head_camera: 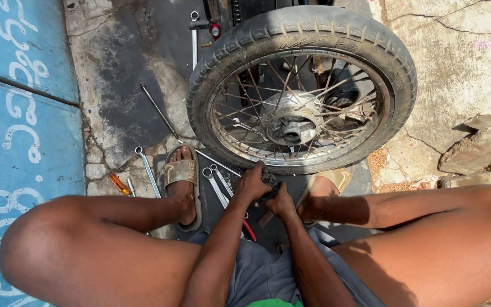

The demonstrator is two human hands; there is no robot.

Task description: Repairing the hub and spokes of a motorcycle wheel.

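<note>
Squatting over a spoked motorcycle wheel lying on the oily concrete just ahead of the sandals, left hand and right hand clenching together on a small dark part at the tyre's near edge, likely heavy, stiff, greasy, best gripped by the tyre.

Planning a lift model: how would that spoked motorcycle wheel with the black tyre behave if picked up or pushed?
The spoked motorcycle wheel with black rubber tyre probably feels heavy: it has a metal hub, many steel spokes and a thick tyre. It should stay stiff. Lying flat on the ground it likely won't roll, but stood upright it would. The treaded rubber likely grips well.
</note>
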